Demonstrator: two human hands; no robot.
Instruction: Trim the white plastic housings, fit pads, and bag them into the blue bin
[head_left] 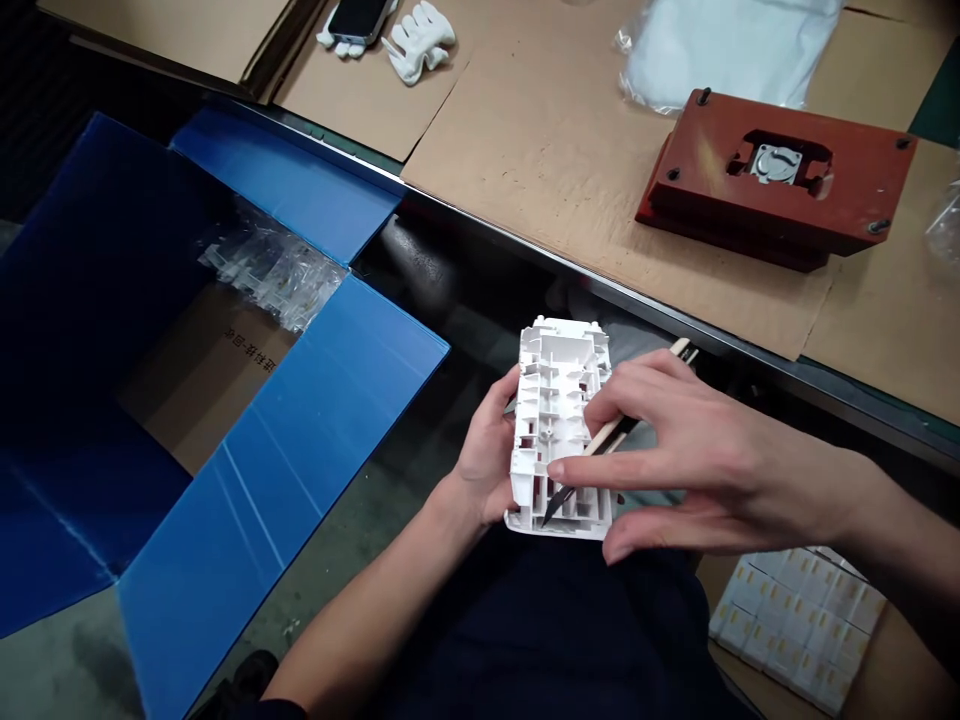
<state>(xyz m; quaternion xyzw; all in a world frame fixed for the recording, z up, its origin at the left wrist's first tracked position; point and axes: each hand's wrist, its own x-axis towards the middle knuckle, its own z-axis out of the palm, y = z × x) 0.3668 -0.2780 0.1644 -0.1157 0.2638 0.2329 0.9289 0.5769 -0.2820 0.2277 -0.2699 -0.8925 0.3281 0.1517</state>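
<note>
My left hand grips a white moulded plastic part from its left side, ribbed face up, held over my lap. My right hand is closed around a thin knife with a wooden handle. The dark blade tip rests inside the lower ribs of the part. My right fingers also touch the part's right edge and bottom corner.
An open blue corrugated box stands at the left, with clear plastic bags inside. On the cardboard-covered table sit a red-brown fixture block, white gloves, a phone and a plastic bag. A tray of white parts lies at lower right.
</note>
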